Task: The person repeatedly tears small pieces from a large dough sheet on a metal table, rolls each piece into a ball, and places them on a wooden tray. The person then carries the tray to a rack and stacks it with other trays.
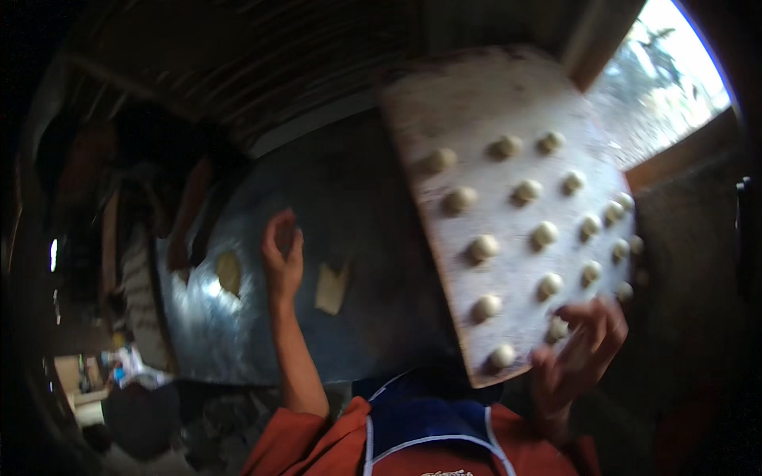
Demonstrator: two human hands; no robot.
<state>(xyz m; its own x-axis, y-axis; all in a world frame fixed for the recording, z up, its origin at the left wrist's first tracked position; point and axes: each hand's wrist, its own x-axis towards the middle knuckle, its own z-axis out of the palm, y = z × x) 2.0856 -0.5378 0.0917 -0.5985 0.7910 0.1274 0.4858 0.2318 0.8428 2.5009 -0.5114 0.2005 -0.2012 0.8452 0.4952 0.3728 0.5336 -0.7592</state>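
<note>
My left hand [283, 252] hovers over the dark metal table [373, 206], its fingers curved and thumb apart, with nothing visible between them. Beside it on the table lies a pale, block-shaped piece [331, 288] that looks like dough. My right hand [586, 349], slightly blurred, is at the near right edge of a floured wooden board [452, 103]. Its fingers and thumb are spread beside a dough ball [558, 328], partly hidden by the hand; whether they touch it I cannot tell. Several other round dough balls [545, 234] sit in rows on the board.
Another person's arm [190, 206] reaches to the table's left side, near a flat yellowish piece of dough [228, 274]. A bright window opening [667, 87] with a wooden frame is at upper right. Various items stand on a shelf [87, 389] at lower left.
</note>
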